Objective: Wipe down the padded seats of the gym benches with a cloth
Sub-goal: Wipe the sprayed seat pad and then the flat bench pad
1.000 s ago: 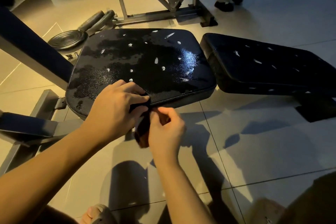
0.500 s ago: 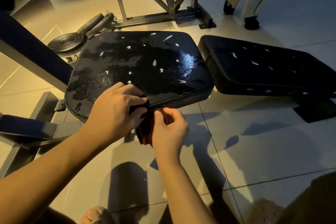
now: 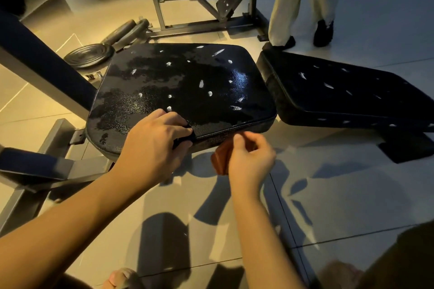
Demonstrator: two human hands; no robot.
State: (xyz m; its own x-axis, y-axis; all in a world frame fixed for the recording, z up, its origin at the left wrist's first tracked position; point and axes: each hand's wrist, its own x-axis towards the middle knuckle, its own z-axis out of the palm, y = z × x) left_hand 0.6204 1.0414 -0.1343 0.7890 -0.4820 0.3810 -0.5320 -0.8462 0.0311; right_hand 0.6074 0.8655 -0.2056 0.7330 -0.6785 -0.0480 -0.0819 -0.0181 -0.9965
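- Two hands hold one cloth (image 3: 220,159) at the near edge of the seat pad (image 3: 183,87).
- Left hand (image 3: 152,148): fingers curled over the cloth's dark end, resting on the pad's rim.
- Right hand (image 3: 252,159): thumb and fingers pinch the reddish end.
- Second pad (image 3: 340,96): right, just beside the first.
- Weight plates (image 3: 89,56): far left.

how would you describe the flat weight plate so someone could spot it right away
Start at the big black seat pad in the middle of the view. Just off its far left corner, a round dark weight plate lies flat. Unlike the two plates behind it, which sit on edge, it lies face up and shows concentric rings.
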